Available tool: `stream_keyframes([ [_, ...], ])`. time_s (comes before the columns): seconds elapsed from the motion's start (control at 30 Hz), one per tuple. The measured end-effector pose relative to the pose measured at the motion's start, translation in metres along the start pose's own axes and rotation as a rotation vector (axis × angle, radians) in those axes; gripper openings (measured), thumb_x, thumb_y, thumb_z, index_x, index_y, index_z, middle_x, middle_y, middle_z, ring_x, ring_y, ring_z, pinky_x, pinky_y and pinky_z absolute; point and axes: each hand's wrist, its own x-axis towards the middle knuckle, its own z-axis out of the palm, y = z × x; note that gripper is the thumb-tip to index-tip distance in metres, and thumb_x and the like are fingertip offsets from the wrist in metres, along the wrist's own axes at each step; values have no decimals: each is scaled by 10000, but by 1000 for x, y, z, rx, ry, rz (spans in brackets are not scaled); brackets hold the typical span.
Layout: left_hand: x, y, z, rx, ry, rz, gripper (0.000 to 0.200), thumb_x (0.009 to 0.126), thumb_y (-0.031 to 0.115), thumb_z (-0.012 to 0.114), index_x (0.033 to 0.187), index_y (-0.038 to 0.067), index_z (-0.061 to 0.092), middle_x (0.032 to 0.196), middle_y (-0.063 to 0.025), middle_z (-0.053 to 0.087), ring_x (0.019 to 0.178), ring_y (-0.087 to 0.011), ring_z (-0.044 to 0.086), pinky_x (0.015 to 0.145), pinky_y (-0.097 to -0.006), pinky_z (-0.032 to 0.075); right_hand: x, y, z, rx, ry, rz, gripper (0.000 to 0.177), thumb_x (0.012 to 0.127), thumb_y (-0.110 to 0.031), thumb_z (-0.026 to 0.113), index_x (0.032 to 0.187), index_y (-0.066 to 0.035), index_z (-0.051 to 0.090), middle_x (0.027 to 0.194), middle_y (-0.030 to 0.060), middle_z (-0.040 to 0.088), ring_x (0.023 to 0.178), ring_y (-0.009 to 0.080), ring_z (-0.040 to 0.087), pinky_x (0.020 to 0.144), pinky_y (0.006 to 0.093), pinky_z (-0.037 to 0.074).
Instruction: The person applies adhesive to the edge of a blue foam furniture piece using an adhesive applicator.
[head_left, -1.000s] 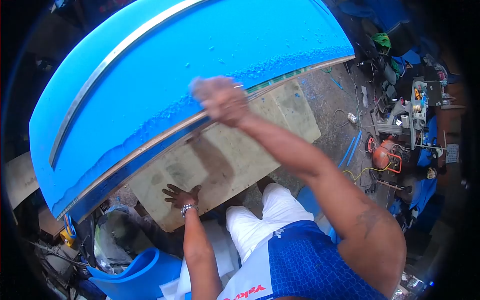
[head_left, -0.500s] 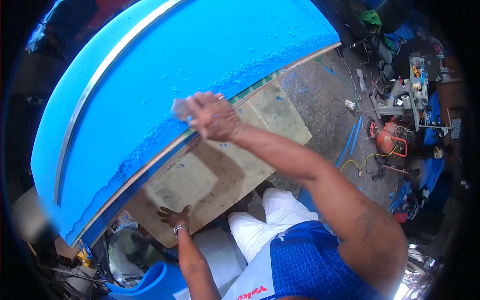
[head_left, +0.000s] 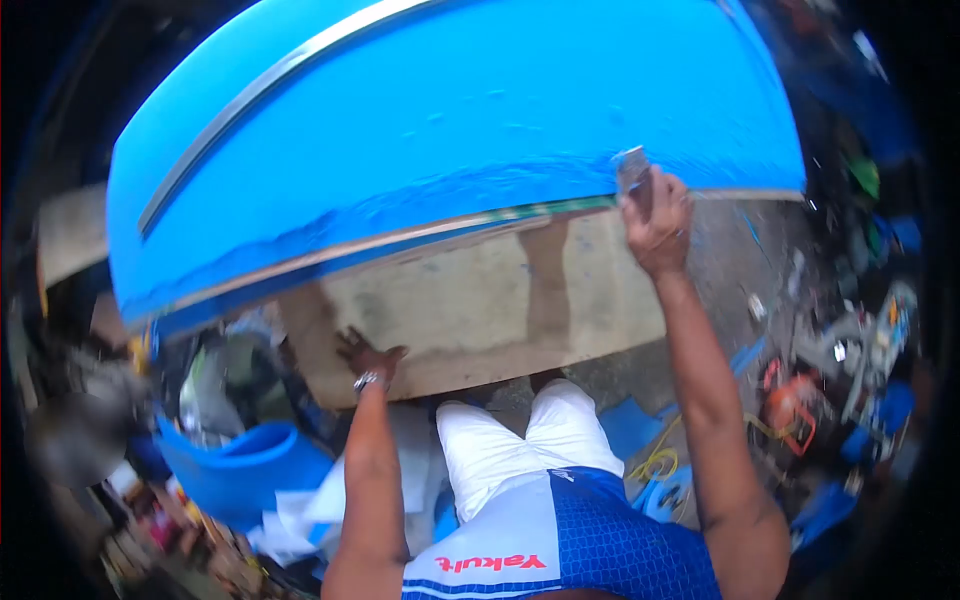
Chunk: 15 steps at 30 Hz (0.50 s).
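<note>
A large blue foam sheet (head_left: 480, 90) covers the raised surface in front of me, with blue shavings along its near edge. My right hand (head_left: 660, 225) is closed around a small flat tool (head_left: 633, 172), greyish and blurred, with a shiny upper end. It is at the near edge of the foam, toward the right, where the wooden strip (head_left: 380, 238) runs along underneath. My left hand (head_left: 370, 358) has its fingers spread at the near left part of the pale board (head_left: 450, 300) below, with a metal watch on the wrist.
A long metal strip (head_left: 255, 95) lies curved across the foam. Rolled blue foam (head_left: 240, 470) and white sheets (head_left: 300, 515) are at the lower left. On the right floor stand an orange machine (head_left: 792, 405), a yellow hose (head_left: 655, 465) and assorted clutter.
My right hand has moved right along the foam edge with the tool. The view has turned, so the foam edge looks more level. My left hand stays spread at the board.
</note>
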Motion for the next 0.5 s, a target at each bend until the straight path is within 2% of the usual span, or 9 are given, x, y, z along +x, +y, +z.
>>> stream_keyframes([
  [0.03, 19, -30, 45, 82, 273, 193, 1453, 542, 709, 824, 1594, 78, 45, 1652, -216, 3, 1469, -533, 118, 1148, -547, 313, 0, -45, 14, 48, 23, -116, 648, 826, -286, 748, 1345, 20, 509, 1229, 213, 560, 1133, 399, 524, 967, 498, 423],
  [0.1, 0, -5, 3, 81, -18, -24, 1451, 547, 789, 762, 1597, 90, 44, 1654, -213, 4, 1470, -531, 125, 1110, -569, 349, -9, -128, 47, 305, -53, -153, 665, 824, -287, 751, 1361, 14, 498, 1246, 226, 555, 1146, 404, 523, 969, 493, 426],
  [0.27, -7, -1, -21, 100, -77, -11, 1402, 599, 850, 666, 1598, 96, 35, 1654, -214, 0, 1471, -531, 119, 1104, -612, 326, -15, -334, 92, 453, -246, -289, 715, 807, -287, 756, 1373, 42, 469, 1236, 204, 540, 1132, 364, 522, 918, 487, 455],
  [0.3, -6, -3, -27, 122, -105, -3, 1384, 616, 851, 653, 1598, 98, 33, 1654, -215, -1, 1471, -532, 118, 1103, -622, 321, -12, -366, 97, 444, -288, -291, 723, 801, -292, 756, 1369, 46, 464, 1225, 195, 535, 1119, 353, 522, 900, 484, 460],
  [0.4, 16, -29, 13, 167, 33, 183, 1258, 706, 775, 647, 1599, 110, 60, 1652, -214, 27, 1485, -499, 112, 1111, -635, 303, 1, -446, 126, 441, -200, -295, 721, 810, -301, 735, 1373, 43, 444, 1196, 185, 526, 1091, 343, 524, 868, 476, 466],
  [0.43, 13, -36, 14, 136, 17, 218, 1233, 721, 758, 649, 1599, 114, 70, 1652, -213, 33, 1488, -492, 110, 1114, -641, 293, -1, -460, 136, 396, -198, -299, 718, 813, -298, 727, 1380, 34, 438, 1192, 185, 528, 1087, 343, 524, 864, 474, 467],
  [0.47, 9, -43, 11, 104, 1, 253, 1208, 737, 740, 652, 1599, 117, 80, 1652, -212, 38, 1492, -484, 107, 1117, -647, 283, 3, -473, 149, 351, -187, -308, 715, 816, -295, 718, 1388, 25, 431, 1188, 185, 530, 1084, 343, 524, 859, 473, 468],
  [0.5, 7, -54, -20, 41, -64, 266, 1200, 737, 731, 659, 1599, 118, 91, 1653, -211, 40, 1494, -479, 104, 1120, -655, 269, 9, -483, 157, 308, -170, -316, 712, 819, -292, 709, 1395, 16, 425, 1185, 184, 533, 1080, 343, 525, 854, 472, 469],
])
